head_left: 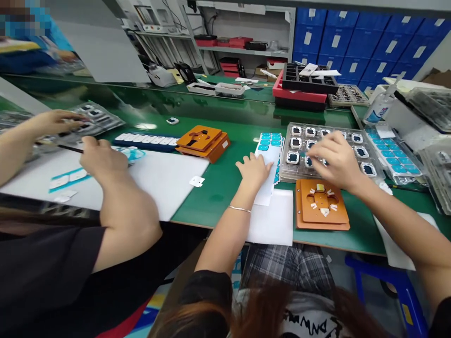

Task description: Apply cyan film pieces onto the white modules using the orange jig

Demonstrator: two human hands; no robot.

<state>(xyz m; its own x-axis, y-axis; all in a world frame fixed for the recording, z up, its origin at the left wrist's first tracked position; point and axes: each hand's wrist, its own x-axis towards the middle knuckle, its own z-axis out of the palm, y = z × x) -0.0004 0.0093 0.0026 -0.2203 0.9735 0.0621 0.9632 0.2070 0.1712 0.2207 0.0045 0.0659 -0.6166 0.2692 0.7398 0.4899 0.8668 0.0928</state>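
My left hand (255, 170) lies with its fingers spread on a white sheet of blue stickers (270, 141), pressing it to the bench. My right hand (334, 157) hovers over a clear plastic tray (286, 171) of square white-and-black parts (292, 157). Its thumb and fingertips are pinched together; something small and bluish seems to show at the tips, too blurred to name. Just below that hand sits an orange fixture (305, 216) with a shaped recess and small white pieces around it. A white foam sheet (273, 223) lies by the bench's front edge, partly under the sticker sheet.
At left, a co-worker's hands (104, 159) work over a white foam mat (158, 188) with a dark pen-like tool. A second orange fixture (204, 142) stands between us. To the right are bagged blue pieces (394, 155), a bottle (380, 105) and stacked trays (442, 164).
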